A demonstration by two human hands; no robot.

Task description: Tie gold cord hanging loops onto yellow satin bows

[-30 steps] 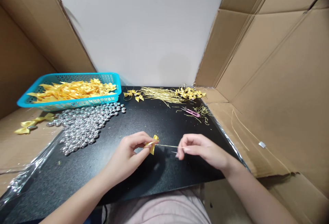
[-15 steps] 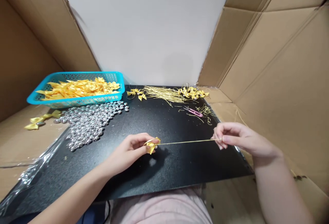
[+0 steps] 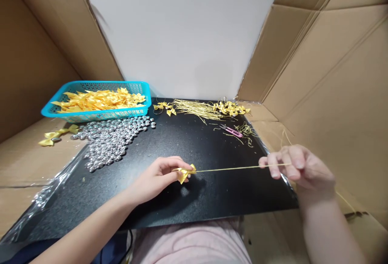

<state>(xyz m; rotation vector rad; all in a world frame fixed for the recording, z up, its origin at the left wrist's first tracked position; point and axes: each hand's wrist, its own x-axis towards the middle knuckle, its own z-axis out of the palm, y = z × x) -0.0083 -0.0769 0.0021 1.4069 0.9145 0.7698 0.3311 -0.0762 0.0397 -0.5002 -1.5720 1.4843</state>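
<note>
My left hand (image 3: 157, 175) pinches a small yellow ribbon bow (image 3: 185, 172) just above the black mat (image 3: 194, 199). A thin gold string (image 3: 236, 168) runs taut from the bow to my right hand (image 3: 298, 169), which pinches it near the mat's right edge. Silver heart-shaped beads (image 3: 112, 141) lie in a heap on the mat to the left of my left hand.
A turquoise basket (image 3: 91, 115) full of yellow bows stands at the back left. Cut gold strings (image 3: 195, 110), finished bows (image 3: 230, 108) and pink snips (image 3: 232, 130) lie at the back. Loose bows (image 3: 57, 135) rest on cardboard at the left. Cardboard walls (image 3: 333, 74) close in both sides.
My right hand has drawn the gold string out to the right, away from the bow, until it is long and taut. My left hand has stayed on the bow.
</note>
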